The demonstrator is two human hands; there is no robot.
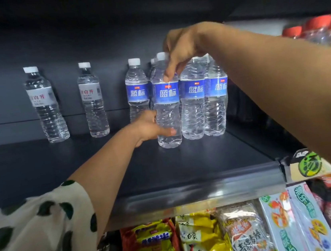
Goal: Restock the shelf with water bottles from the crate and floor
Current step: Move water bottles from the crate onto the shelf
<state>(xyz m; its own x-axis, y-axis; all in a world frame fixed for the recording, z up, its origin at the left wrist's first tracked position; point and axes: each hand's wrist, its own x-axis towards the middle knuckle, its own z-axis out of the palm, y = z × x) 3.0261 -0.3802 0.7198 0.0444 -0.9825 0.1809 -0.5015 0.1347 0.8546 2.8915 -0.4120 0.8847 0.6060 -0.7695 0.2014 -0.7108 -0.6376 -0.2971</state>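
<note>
A blue-label water bottle (167,104) stands upright on the dark shelf (61,169), at the front of a cluster of several like bottles (202,95). My right hand (180,50) comes down from above and pinches its neck, just under the white cap. My left hand (152,127) wraps the lower body of the same bottle from the left. Two white-label bottles (44,106) (92,101) stand apart further left on the shelf. No crate or floor is in view.
The shelf's clear price rail (190,195) runs along its front edge. Snack packets (205,239) fill the level below. Red-capped bottles (315,29) stand on the neighbouring shelf at right. A green and yellow tag (309,166) hangs at the right divider.
</note>
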